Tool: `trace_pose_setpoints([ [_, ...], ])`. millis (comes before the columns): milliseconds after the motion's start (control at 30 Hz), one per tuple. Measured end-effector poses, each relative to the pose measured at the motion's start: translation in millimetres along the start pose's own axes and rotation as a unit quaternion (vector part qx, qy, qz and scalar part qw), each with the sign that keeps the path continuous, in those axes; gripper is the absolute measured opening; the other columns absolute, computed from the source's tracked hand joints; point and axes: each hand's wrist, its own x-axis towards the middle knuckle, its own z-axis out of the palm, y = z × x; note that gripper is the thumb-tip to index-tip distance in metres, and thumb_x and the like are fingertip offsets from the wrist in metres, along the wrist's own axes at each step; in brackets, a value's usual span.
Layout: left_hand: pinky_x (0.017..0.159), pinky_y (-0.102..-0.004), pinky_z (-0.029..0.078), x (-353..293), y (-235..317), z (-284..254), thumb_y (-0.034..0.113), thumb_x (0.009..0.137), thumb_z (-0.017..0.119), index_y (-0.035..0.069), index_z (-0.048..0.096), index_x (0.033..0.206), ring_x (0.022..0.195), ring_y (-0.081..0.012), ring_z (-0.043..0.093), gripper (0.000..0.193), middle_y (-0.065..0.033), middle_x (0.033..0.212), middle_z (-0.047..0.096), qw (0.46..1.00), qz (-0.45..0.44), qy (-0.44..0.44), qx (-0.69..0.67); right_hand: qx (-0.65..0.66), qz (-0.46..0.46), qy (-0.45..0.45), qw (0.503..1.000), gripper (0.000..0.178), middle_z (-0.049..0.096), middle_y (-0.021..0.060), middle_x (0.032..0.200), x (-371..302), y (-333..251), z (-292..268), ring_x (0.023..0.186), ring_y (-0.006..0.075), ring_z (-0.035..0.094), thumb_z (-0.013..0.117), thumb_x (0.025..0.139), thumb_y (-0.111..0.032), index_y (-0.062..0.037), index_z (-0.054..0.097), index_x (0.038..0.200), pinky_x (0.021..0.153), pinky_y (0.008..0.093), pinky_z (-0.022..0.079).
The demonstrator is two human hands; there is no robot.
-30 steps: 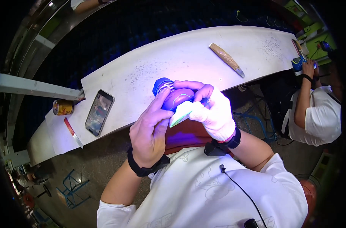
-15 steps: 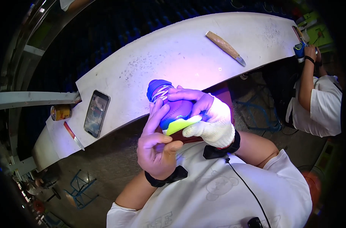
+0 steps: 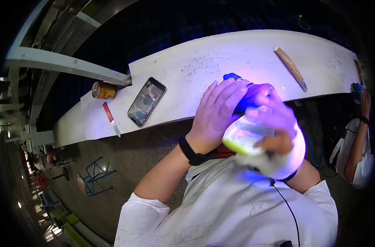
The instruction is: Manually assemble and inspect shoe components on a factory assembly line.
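A blue-purple shoe is held up at the near edge of the table, lit by violet light. Its pale sole with a yellow-green rim faces partly toward me. My left hand lies along the shoe's left side, fingers together and curved over it; the thumb is mostly hidden. My right hand, in a white glove with bare fingers, is over the right side of the shoe. Motion smears its fingers, so their grip cannot be made out.
On the white table lie a phone, a red-handled knife and a wooden-handled knife. A yellow can is beside a metal beam. A co-worker's hand is at far right, a blue-framed stool at lower left.
The whole view has shifted, so table things appear farther right. The shoe has turned, bringing its sole into sight. My left hand has moved up along its side; my right hand moves quickly.
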Motion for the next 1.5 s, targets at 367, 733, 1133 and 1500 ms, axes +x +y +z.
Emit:
trace_pose_setpoints([
  [367,0.110,-0.0536,0.045,5.7,9.4,-7.4,0.037,0.085,0.084,0.003,0.049,0.145,0.129,-0.0440,0.055,0.077,-0.0211,0.138,0.056,0.998,-0.035,0.051,-0.021,0.350,0.199,0.179,0.898,0.039,0.052,0.0292,0.152,-30.8,16.1,3.6,0.142,0.0401,0.051,0.096,0.071,-0.027,-0.0080,0.063,0.081,0.120,0.0534,0.037],
  [733,0.114,-0.0512,0.043,16.6,-13.3,34.8,0.023,0.087,0.080,-0.001,0.050,0.145,0.137,-0.0440,0.051,0.069,-0.0234,0.147,0.053,0.987,-0.111,-0.058,0.097,0.481,0.237,0.163,0.828,0.047,0.062,0.0269,0.135,-48.9,41.4,-26.4,0.139,0.0436,0.054,0.097,0.073,-0.030,-0.0078,0.059,0.091,0.119,0.0562,0.039],
  [1133,0.098,-0.0468,0.048,125.6,-16.2,88.2,0.047,0.099,0.066,-0.001,0.067,0.119,0.106,-0.0334,0.070,0.051,-0.0172,0.110,0.074,0.965,-0.121,-0.209,0.102,0.435,0.255,0.173,0.846,0.050,0.064,0.0180,0.124,-103.0,29.8,-46.1,0.129,0.0360,0.057,0.099,0.073,-0.040,-0.0138,0.060,0.091,0.114,0.0491,0.038],
  [1500,0.123,-0.0556,0.034,16.8,12.4,9.1,0.011,0.088,0.077,0.003,0.051,0.139,0.133,-0.0422,0.058,0.058,-0.0201,0.139,0.062,0.989,-0.048,0.076,-0.114,0.401,0.275,0.190,0.853,0.047,0.055,0.0300,0.146,-76.2,41.8,-24.2,0.146,0.0446,0.047,0.098,0.073,-0.037,-0.0106,0.061,0.087,0.123,0.0585,0.032],
])
